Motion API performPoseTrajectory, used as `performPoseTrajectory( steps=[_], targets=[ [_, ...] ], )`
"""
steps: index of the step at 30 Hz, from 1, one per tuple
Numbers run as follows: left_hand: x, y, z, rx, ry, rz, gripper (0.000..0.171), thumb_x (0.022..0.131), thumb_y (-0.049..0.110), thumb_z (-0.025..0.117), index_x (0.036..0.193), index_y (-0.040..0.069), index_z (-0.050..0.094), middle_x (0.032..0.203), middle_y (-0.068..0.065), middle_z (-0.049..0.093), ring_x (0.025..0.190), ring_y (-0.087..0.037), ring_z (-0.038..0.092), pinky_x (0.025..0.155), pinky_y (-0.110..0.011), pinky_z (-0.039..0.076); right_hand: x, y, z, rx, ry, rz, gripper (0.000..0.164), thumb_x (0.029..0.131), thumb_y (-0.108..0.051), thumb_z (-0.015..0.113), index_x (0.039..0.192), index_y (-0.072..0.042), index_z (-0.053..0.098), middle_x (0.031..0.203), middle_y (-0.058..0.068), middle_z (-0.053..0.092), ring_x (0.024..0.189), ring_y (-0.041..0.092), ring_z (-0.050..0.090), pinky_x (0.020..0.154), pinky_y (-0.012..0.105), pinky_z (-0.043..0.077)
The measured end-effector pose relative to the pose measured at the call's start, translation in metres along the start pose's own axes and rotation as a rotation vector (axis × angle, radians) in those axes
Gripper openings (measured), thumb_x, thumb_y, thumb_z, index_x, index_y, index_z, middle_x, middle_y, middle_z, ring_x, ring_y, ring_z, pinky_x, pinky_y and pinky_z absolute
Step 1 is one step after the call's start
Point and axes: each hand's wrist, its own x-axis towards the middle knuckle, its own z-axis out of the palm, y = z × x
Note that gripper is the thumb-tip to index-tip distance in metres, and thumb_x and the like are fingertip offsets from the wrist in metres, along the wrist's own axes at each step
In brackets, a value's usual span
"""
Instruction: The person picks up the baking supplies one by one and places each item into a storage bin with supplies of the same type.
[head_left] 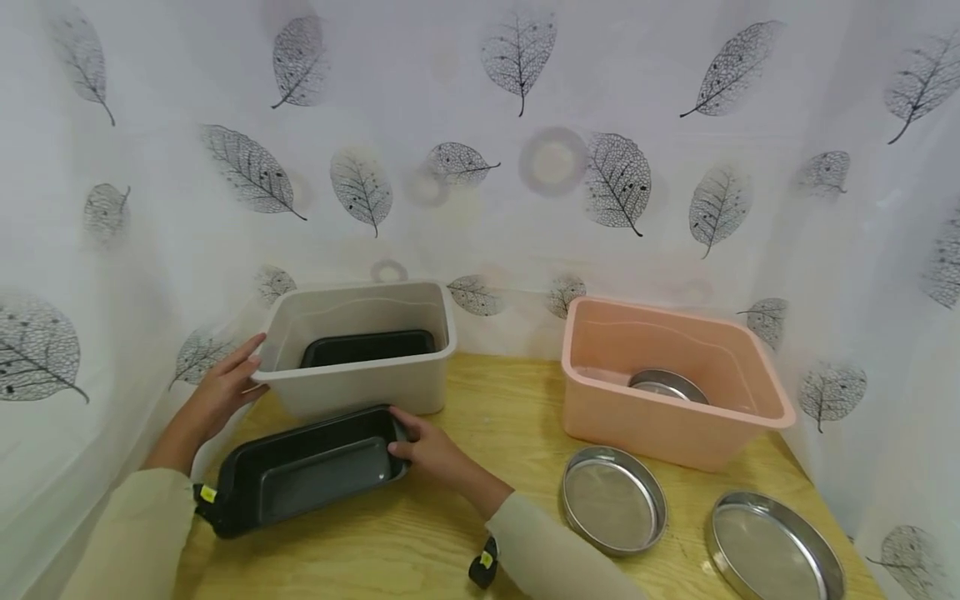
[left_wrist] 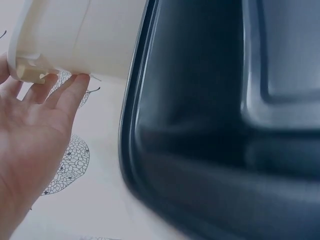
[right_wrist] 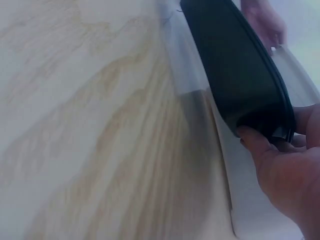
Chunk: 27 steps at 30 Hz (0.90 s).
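A black loaf pan (head_left: 315,475) lies on the wooden table (head_left: 495,400) just in front of a beige plastic bin (head_left: 360,392). My right hand (head_left: 429,446) grips the pan's right end, thumb over the rim; the right wrist view shows the fingers (right_wrist: 255,142) curled round the black pan (right_wrist: 235,75). My left hand (head_left: 225,385) rests with straight fingers on the bin's left rim corner. In the left wrist view the fingertips (left_wrist: 75,82) touch the beige bin (left_wrist: 70,35), beside the black pan (left_wrist: 225,125). A second black pan (head_left: 367,346) lies inside the bin.
A pink bin (head_left: 675,433) stands at the right with a round steel pan (head_left: 667,385) inside. Two more round steel pans (head_left: 613,498) (head_left: 776,546) lie on the table before it. A leaf-print curtain (head_left: 525,167) closes in the back and sides.
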Motion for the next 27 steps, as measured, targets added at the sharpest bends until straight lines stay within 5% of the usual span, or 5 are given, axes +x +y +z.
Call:
performPoseTrajectory(
  steps=[6,12,15,19,27],
  targets=[
    [0.001,0.0,0.002,0.005,0.004,-0.005,0.068,0.109,0.04,0.039,0.163,0.024,0.001,0.164,-0.031,-0.006,0.102,0.017,0.052,0.091,-0.016,0.053,-0.012,-0.003,-0.021,-0.02,0.006,-0.007,0.063,0.096,-0.008,0.065,0.154,-0.021,0.044,0.154,0.017,0.045,0.129,0.027,0.053,0.098,0.039,0.054],
    [0.004,0.001,0.001,0.054,-0.003,-0.017,0.068,0.109,0.042,0.037,0.163,0.023,0.0,0.165,-0.03,-0.003,0.107,0.014,0.052,0.106,-0.035,0.046,-0.022,-0.01,-0.038,-0.039,-0.013,-0.054,0.063,0.097,-0.007,0.064,0.155,-0.018,0.042,0.158,0.015,0.04,0.137,0.032,0.047,0.103,0.042,0.052],
    [0.004,0.001,0.0,0.075,-0.002,-0.027,0.068,0.109,0.043,0.035,0.163,0.024,-0.001,0.166,-0.029,-0.002,0.125,-0.004,0.054,0.109,-0.044,0.039,-0.025,-0.015,-0.046,-0.005,-0.035,-0.053,0.063,0.098,-0.007,0.062,0.156,-0.016,0.04,0.158,0.016,0.04,0.134,0.032,0.05,0.101,0.039,0.053],
    [0.003,0.001,0.0,0.089,0.0,-0.036,0.067,0.109,0.044,0.034,0.163,0.025,-0.002,0.166,-0.027,-0.003,0.143,-0.032,0.039,0.109,-0.045,0.038,-0.031,-0.024,-0.055,0.046,-0.059,-0.047,0.064,0.099,-0.006,0.061,0.158,-0.016,0.037,0.155,0.021,0.043,0.126,0.03,0.056,0.095,0.035,0.056],
    [0.002,-0.003,-0.003,0.091,0.003,-0.011,0.068,0.109,0.044,0.035,0.163,0.024,-0.001,0.165,-0.03,-0.001,0.116,0.007,0.052,0.105,-0.033,0.046,-0.041,-0.052,-0.071,0.095,-0.077,-0.068,0.066,0.099,-0.004,0.061,0.158,-0.013,0.034,0.15,0.026,0.047,0.116,0.023,0.06,0.091,0.032,0.057]
  ],
)
